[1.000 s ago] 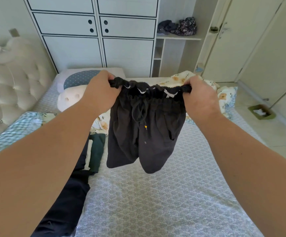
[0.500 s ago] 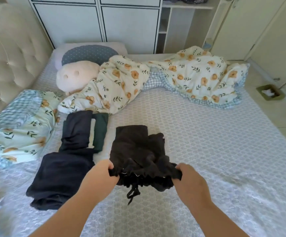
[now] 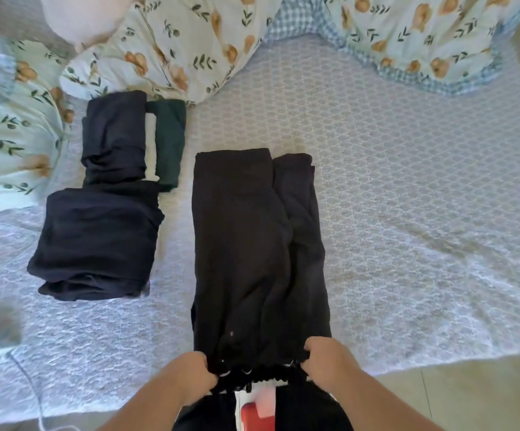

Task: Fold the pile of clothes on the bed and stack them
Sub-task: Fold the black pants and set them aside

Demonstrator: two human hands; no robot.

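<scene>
Black shorts [image 3: 258, 244] spread flat on the bed [image 3: 408, 213], legs pointing far — left hand [image 3: 187, 373] and right hand [image 3: 324, 360] each clench the waistband at the near edge. Left of them, folded dark clothes [image 3: 97, 244] lie stacked.

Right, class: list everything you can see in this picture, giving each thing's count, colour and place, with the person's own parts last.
black shorts: one, black, spread flat mid-bed, waistband at near edge
folded dark clothes: one stack, navy, left of shorts
second clothes stack: one, navy over green and white, behind the first
floral quilt: one, cream with orange flowers, far side of bed
bed sheet: one, pale textured, under everything
left hand: gripping waistband's left end
right hand: gripping waistband's right end
</scene>
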